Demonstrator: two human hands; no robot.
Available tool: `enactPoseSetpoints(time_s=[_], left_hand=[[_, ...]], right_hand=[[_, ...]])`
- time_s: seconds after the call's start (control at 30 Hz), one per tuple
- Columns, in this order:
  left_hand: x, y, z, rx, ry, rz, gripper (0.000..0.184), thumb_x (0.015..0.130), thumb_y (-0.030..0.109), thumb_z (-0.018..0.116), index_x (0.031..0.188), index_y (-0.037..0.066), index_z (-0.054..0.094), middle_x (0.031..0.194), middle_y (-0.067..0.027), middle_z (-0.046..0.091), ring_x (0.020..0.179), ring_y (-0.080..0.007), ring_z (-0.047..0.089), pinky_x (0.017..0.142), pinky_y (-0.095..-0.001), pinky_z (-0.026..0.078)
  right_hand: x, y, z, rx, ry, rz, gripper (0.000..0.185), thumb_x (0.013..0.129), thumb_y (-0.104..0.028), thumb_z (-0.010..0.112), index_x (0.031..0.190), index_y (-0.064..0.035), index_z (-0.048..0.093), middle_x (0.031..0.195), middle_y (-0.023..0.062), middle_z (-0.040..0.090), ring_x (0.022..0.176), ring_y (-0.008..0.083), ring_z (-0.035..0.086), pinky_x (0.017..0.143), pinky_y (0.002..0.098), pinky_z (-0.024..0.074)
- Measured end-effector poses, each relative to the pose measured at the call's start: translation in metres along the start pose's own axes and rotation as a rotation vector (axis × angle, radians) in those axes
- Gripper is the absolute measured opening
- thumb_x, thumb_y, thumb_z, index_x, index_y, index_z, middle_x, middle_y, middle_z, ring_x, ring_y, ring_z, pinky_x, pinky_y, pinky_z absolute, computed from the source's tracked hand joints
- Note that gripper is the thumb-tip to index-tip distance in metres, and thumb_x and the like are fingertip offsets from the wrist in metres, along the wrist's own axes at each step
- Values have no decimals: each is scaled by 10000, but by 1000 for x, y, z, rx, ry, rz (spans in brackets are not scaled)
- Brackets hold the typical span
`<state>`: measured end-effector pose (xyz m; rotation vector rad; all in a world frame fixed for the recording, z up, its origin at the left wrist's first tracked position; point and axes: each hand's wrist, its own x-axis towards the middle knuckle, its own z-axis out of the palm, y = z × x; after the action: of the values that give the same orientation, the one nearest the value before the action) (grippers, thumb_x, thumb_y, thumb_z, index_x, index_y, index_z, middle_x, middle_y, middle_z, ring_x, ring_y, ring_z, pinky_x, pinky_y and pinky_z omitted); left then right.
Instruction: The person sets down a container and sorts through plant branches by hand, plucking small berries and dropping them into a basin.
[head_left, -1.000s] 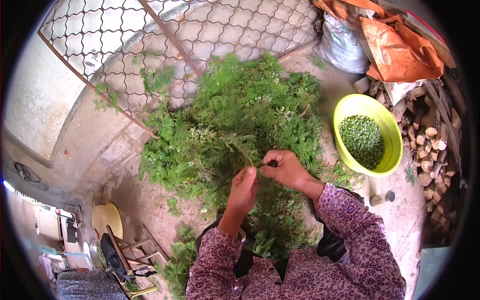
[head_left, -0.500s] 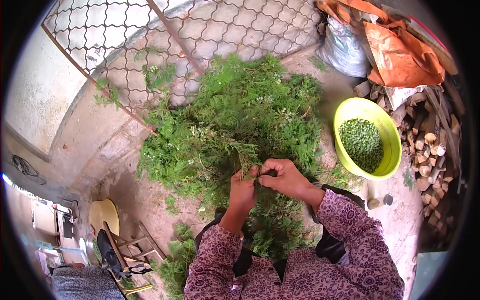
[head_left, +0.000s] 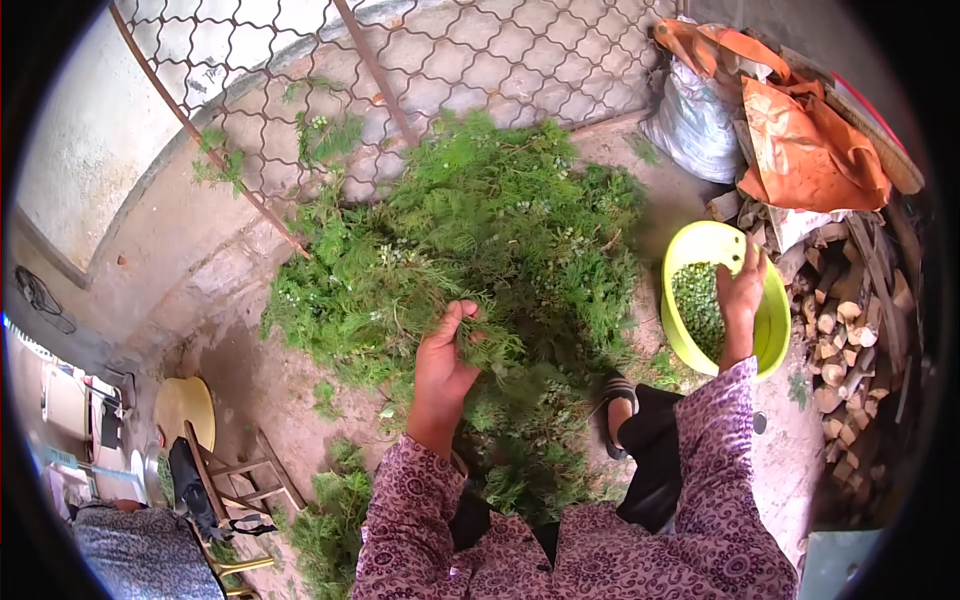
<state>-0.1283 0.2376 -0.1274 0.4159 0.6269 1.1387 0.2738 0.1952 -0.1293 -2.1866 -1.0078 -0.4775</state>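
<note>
My left hand point(head_left: 445, 365) grips a feathery green conifer sprig point(head_left: 490, 345) between thumb and fingers, in front of a big pile of cut evergreen branches point(head_left: 500, 200). Pale round cones dot the pile. Over at the right, my right hand point(head_left: 740, 295) is above the yellow-green plastic basin point(head_left: 778, 325), its fingers apart and pointing to the far rim. A few small dark bits show near those fingertips, against the basin's inner wall. Small green cones point(head_left: 697, 300) cover the basin's bottom, partly hidden by the hand.
A wire mesh panel point(head_left: 450, 70) leans behind the pile. Stacked firewood point(head_left: 840, 330), an orange sack point(head_left: 810, 150) and a white sack point(head_left: 692, 125) stand at right. Left are a wooden chair point(head_left: 245, 470), a straw hat point(head_left: 187, 410) and another person's patterned clothing point(head_left: 140, 550).
My right hand has left the sprig and swung right to the basin, its fingers opening. My left hand keeps the sprig and has shifted slightly left.
</note>
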Motion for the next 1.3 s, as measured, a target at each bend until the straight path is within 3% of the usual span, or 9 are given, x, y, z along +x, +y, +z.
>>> enactPoseSetpoints(time_s=[0.07, 0.13, 0.17, 0.2, 0.3, 0.33, 0.47, 0.97, 1.3], left_hand=[[1, 3, 2, -26, -24, -1, 167, 851, 246, 525, 847, 86, 570, 803, -23, 560, 717, -162, 543, 614, -347, 477], [3, 2, 4, -53, -45, 4, 165, 849, 247, 527, 842, 88, 571, 797, -23, 562, 720, -168, 545, 619, -352, 475], [4, 0, 4, -68, -36, 6, 165, 848, 249, 529, 841, 90, 572, 792, -21, 562, 722, -172, 545, 627, -354, 473], [5, -2, 5, -82, -24, 8, 165, 846, 251, 532, 839, 91, 573, 786, -19, 563, 724, -176, 544, 636, -356, 470], [6, -5, 7, -72, 18, 0, 162, 849, 246, 525, 839, 91, 572, 779, -15, 561, 727, -178, 541, 660, -355, 461], [7, -5, 5, -69, 22, 3, 162, 849, 246, 525, 839, 91, 572, 779, -15, 561, 727, -178, 541, 660, -355, 461], [13, -10, -2, -63, 36, 7, 162, 846, 233, 548, 862, 75, 582, 835, 7, 541, 701, -134, 480, 613, -313, 452], [13, -25, 1, -34, 134, 37, 205, 845, 249, 555, 885, 49, 573, 798, -15, 511, 645, -128, 462, 561, -269, 404], [9, -23, 4, 16, 159, 35, 164, 841, 221, 563, 852, 58, 571, 855, -12, 527, 711, -133, 472, 604, -271, 415]], right_hand=[[2, 8, -4, -104, -109, 243, 672, 673, -209, 662, 1269, -97, 372, 1311, 255, 283, 1123, 358, 428, 916, 376, 385], [1, 20, 12, -95, -142, 125, 644, 681, -221, 656, 1250, -74, 394, 1281, 249, 338, 1128, 341, 427, 914, 374, 384], [4, 33, 32, -9, -202, -54, 587, 690, -254, 656, 1199, -44, 454, 1176, 242, 464, 1070, 328, 484, 873, 366, 416], [-1, -5, 14, 131, -446, 101, 520, 709, -295, 650, 1127, -15, 518, 1031, 219, 568, 973, 314, 550, 824, 342, 446], [-42, -74, 1, 966, -942, 76, 301, 765, -80, 622, 1051, -4, 563, 928, 97, 617, 821, 156, 577, 752, 260, 477], [-55, -96, -6, 1061, -1080, 0, 289, 757, 2, 604, 1043, -2, 564, 910, 75, 616, 798, 139, 577, 723, 262, 487], [-98, -151, -22, 1153, -1404, -207, 288, 760, -51, 640, 1036, -12, 566, 899, 14, 602, 792, 73, 544, 726, 221, 459], [-134, -185, -26, 1210, -1228, -303, 385, 718, -27, 647, 1086, -13, 538, 713, -29, 525, 587, 14, 437, 509, 186, 392], [-140, -182, -14, 1126, -1214, -259, 247, 740, -65, 614, 975, -18, 552, 605, -41, 473, 528, 19, 373, 463, 199, 337]])
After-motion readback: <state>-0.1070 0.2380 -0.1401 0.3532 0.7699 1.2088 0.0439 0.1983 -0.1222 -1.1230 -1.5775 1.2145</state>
